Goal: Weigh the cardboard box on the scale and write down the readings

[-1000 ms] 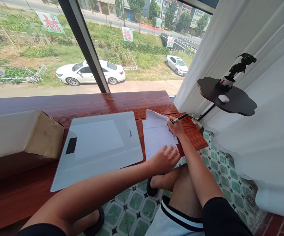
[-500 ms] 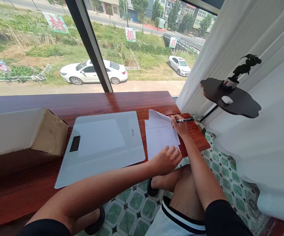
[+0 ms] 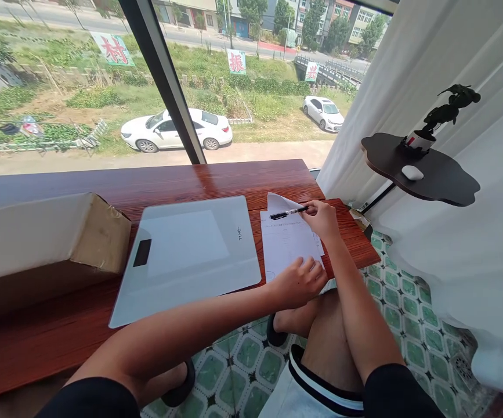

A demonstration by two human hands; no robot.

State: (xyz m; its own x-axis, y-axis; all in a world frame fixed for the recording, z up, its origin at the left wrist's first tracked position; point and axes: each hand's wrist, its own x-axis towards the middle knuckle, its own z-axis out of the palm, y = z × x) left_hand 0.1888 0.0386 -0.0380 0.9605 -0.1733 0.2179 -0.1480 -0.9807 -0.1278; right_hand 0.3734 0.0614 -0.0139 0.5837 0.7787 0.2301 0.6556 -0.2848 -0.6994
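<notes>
Wooden table [image 3: 272, 174] carries paper [image 3: 283, 239] just ahead of the relaxed, seemingly unladen left hand [image 3: 298, 284], as the right hand [image 3: 323, 219] grips a pen [image 3: 286, 213] over it, any handwritten progress too small to tell

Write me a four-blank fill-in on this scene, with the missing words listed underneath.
1. The pen is held in the ____, while the left hand is at the near edge of the papers.
2. The pale board lies ____ the cardboard box and the papers.
3. Beyond the window, ____ signs bear large red characters.
4. The curtain on the right is ____ in colour.

Missing words: right hand; between; three; white.
</notes>
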